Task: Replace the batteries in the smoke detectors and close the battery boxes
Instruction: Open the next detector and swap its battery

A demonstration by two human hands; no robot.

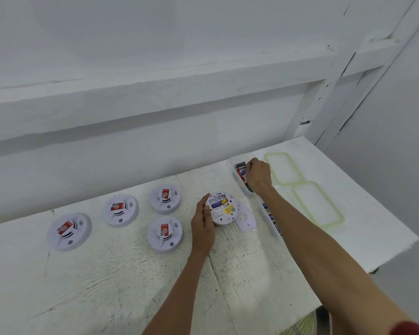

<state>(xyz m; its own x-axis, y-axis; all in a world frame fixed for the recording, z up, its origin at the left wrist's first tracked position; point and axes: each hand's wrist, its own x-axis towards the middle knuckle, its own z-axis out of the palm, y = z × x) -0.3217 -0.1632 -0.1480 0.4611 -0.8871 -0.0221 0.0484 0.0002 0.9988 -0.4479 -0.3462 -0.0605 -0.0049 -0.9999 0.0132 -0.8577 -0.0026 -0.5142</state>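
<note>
My left hand (203, 226) grips a white smoke detector (221, 209) turned back-side up, its battery bay open with a yellow and blue battery inside. Its round white cover (246, 220) lies on the table just to the right. My right hand (259, 176) reaches into a clear box (240, 174) of batteries at the back, fingers curled onto a battery (240, 164). Several more white detectors with red stickers lie face up to the left, among them one at far left (69, 231) and one nearest my left hand (165, 234).
A second clear box with purple batteries (271, 217) sits under my right forearm. Two clear lids with green rims (284, 169) (318, 205) lie at the right. The white table ends at the right edge (397, 247); a white wall rises behind.
</note>
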